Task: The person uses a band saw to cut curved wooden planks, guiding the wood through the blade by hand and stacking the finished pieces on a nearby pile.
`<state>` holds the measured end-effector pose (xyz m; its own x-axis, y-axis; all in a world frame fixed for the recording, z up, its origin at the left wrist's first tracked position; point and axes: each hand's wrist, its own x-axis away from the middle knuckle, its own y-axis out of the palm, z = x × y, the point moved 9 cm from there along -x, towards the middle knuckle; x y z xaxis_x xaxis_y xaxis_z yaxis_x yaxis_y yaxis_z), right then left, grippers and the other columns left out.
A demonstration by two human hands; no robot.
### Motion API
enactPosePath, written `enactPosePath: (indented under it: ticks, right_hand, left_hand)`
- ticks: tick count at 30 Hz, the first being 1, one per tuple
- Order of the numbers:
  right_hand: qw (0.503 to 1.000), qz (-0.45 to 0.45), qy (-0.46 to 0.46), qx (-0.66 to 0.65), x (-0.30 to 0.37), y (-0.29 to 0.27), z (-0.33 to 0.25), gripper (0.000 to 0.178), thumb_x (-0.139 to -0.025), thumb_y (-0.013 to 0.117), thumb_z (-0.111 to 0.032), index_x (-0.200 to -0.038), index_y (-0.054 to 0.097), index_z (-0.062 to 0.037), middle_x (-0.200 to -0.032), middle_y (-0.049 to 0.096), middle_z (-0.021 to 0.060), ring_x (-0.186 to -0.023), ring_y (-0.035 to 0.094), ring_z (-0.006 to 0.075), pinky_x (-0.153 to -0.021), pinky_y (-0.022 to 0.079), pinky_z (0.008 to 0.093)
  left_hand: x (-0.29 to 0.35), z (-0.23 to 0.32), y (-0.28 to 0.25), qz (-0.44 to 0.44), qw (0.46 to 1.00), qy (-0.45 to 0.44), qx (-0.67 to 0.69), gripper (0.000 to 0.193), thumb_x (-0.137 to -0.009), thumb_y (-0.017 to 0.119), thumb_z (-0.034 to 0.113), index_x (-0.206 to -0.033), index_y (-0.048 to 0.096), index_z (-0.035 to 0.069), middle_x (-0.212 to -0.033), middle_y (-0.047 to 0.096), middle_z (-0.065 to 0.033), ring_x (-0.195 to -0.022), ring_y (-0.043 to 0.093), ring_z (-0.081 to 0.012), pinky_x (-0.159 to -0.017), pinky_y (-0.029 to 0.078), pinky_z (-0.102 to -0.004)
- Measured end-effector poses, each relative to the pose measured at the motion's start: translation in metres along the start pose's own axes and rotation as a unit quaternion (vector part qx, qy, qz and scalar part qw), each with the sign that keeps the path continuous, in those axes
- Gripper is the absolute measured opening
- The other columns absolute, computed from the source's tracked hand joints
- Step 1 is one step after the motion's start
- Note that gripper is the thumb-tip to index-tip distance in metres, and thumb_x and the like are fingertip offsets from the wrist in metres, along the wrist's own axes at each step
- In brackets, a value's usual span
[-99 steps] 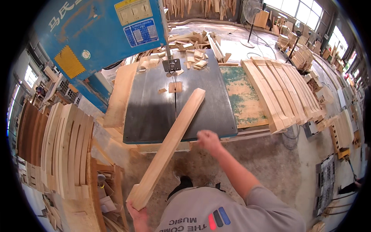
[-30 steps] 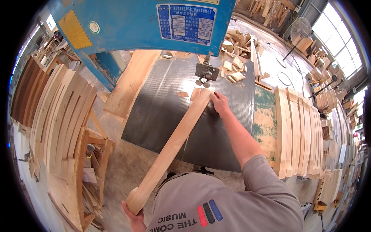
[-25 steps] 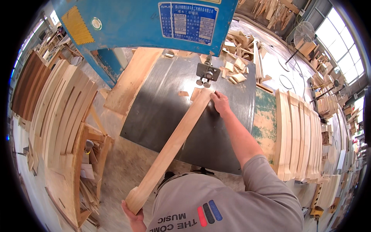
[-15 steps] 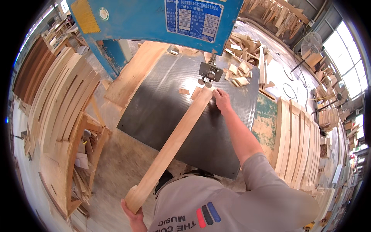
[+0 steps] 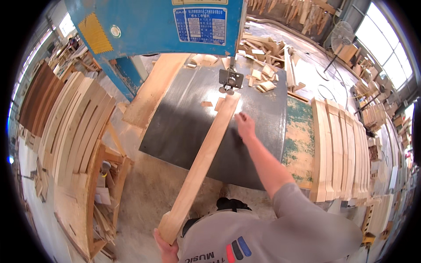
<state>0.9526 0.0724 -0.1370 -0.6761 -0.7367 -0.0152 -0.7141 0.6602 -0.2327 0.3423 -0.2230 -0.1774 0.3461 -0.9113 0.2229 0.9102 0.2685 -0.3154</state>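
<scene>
- Gripping the near end of the long pale board (image 5: 204,162), my left hand (image 5: 166,246) sits low at my left side, out past the surface's front edge.
- My right hand (image 5: 244,125) is loosely curled over the dark ribbed surface (image 5: 175,118), just beside the board's right edge near its far end; I can't tell whether my fingertips touch it.
- The board slants across the surface and overhangs the front edge, its far end close by the black blade guide (image 5: 231,79) under the blue machine (image 5: 153,26).
- Left of that end lie two small wooden pieces (image 5: 207,104); ribbed room stretches from there to the left edge.
- Rightward, there's room past my forearm to the edge, where a green-stained panel (image 5: 298,144) adjoins, bearing a row of shaped timbers (image 5: 340,151).
- Loose offcuts (image 5: 266,79) crowd the far right corner.
- A strip of floor (image 5: 149,184) separates the surface from the wooden stand (image 5: 94,175) at my left.
</scene>
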Motion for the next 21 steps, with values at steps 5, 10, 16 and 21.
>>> enactPosePath:
  ticks: [5,10,16,21]
  right_hand:
    - [0.999,-0.025,-0.012,-0.035,0.163,0.005,-0.021,0.022,-0.093,0.061,-0.015,-0.104,0.066,0.0029,-0.082,0.063,0.0021,-0.078,0.055,0.0073,-0.072,0.047,0.0242]
    - [0.971,-0.230,0.066,-0.027,0.330,0.040,-0.025,0.027,-0.093,0.063,-0.017,-0.112,0.066,0.0016,-0.090,0.062,0.0004,-0.084,0.054,0.0085,-0.077,0.048,0.0252]
    - [0.872,-0.480,0.100,-0.009,0.486,0.092,-0.046,0.102,-0.092,0.068,-0.029,-0.154,-0.010,-0.0023,-0.125,0.058,0.0240,-0.117,0.057,0.0248,-0.098,0.047,0.0339]
    - [0.873,-0.418,0.204,-0.144,0.508,0.080,-0.034,0.103,-0.092,0.067,-0.021,-0.155,-0.014,-0.0141,-0.128,0.055,0.0195,-0.115,0.056,0.0223,-0.096,0.047,0.0346]
  left_hand:
    - [-0.014,0.019,0.022,-0.164,0.906,-0.269,0.284,0.055,-0.091,0.054,0.041,-0.128,0.055,0.002,-0.111,0.064,-0.0094,-0.103,0.060,-0.0207,-0.091,0.048,-0.0327]
    - [-0.053,-0.001,0.017,-0.383,0.888,-0.255,0.016,0.048,-0.087,0.059,0.035,-0.119,0.063,0.000,-0.102,0.067,-0.0009,-0.090,0.060,-0.0120,-0.082,0.047,-0.0302]
    - [-0.060,0.016,0.042,-0.485,0.844,-0.225,0.045,0.044,-0.086,0.066,0.021,-0.120,0.062,-0.006,-0.105,0.067,-0.0066,-0.093,0.062,-0.0126,-0.081,0.049,-0.0280]
    - [-0.030,-0.002,0.062,-0.517,0.822,-0.229,0.063,0.047,-0.088,0.068,0.024,-0.122,0.062,-0.007,-0.106,0.067,-0.0083,-0.091,0.063,-0.0140,-0.079,0.050,-0.0276]
